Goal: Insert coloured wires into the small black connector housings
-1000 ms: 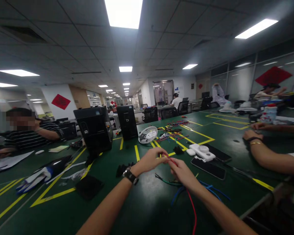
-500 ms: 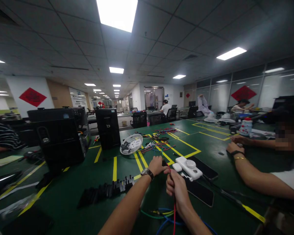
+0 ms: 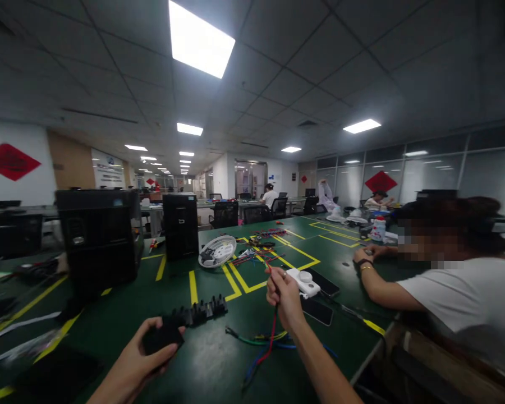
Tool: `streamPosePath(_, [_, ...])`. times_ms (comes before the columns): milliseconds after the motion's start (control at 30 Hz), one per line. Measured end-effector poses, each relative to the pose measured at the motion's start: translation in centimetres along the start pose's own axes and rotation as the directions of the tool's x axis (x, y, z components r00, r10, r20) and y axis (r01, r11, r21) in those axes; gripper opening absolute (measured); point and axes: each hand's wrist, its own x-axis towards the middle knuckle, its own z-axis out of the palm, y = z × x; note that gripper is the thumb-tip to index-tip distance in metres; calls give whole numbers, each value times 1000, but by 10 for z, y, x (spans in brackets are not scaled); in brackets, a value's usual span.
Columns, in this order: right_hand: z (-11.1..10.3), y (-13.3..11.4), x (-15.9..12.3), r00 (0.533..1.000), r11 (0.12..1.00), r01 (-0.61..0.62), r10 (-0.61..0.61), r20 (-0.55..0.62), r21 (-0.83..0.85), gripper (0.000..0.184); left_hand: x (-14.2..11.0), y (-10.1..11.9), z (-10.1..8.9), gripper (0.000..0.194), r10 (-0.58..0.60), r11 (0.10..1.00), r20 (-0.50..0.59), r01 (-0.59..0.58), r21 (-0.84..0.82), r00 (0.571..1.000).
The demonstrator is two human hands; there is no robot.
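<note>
My right hand [image 3: 284,294] is closed on a red wire [image 3: 272,331], pinching it near its upper end while the rest hangs down to the table. Lower left, my left hand [image 3: 151,350] has its thumb and fingers around a dark black block [image 3: 163,336], whose exact kind I cannot make out. This block sits at the near end of a row of small black parts [image 3: 206,310]. Beneath the red wire lie loose blue [image 3: 258,359], green and yellow wires. A white power bank [image 3: 307,286] and a dark phone [image 3: 317,311] lie beyond my right wrist.
Two black computer towers [image 3: 96,241] [image 3: 180,227] stand at the back left. A round white perforated cover [image 3: 217,251] lies by them. More wires [image 3: 256,255] spread over the yellow-taped table. A co-worker's arm [image 3: 387,292] rests on the right.
My left hand has left the wire near my right hand and moved down left to the black parts. My right hand has kept the red wire. The view has turned right.
</note>
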Motion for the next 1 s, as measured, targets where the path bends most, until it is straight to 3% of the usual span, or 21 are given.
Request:
streamPosePath(67, [46, -8, -14, 993, 997, 40, -32, 115, -64, 35, -27, 3, -22, 66, -1, 998, -94, -5, -62, 996])
streamPosePath(133, [94, 3, -33, 966, 986, 5, 39, 255, -168, 32, -44, 9, -36, 68, 35, 993, -124, -48, -108, 992])
streamPosePath(233, [150, 52, -66, 869, 927, -107, 263, 418, -361, 28, -52, 14, -53, 68, 152, 985, -125, -161, -63, 980])
streamPosePath(300, [170, 90, -84, 818, 890, -147, 355, 453, -432, 26, -50, 13, -62, 66, 254, 966, -156, -258, -4, 955])
streamPosePath(367, [177, 120, -94, 807, 882, -177, 384, 448, -437, 25, -47, 11, -69, 61, 324, 945, -156, -328, -1, 933])
streamPosePath(467, [176, 137, -97, 802, 875, -227, 416, 427, -427, 27, -42, 8, -73, 55, 318, 935, -89, -328, -136, 944])
streamPosePath(667, [170, 137, -97, 806, 862, -190, 411, 426, -471, 29, -40, 8, -74, 42, 237, 897, 4, -217, -385, 972])
streamPosePath(833, [169, 147, -96, 852, 873, -115, 332, 404, -474, 32, -41, 9, -72, 37, 226, 885, -19, -214, -413, 974])
streamPosePath(1000, [169, 149, -97, 861, 862, -73, 308, 404, -501, 31, -44, 10, -69, 34, 254, 909, -25, -248, -337, 967])
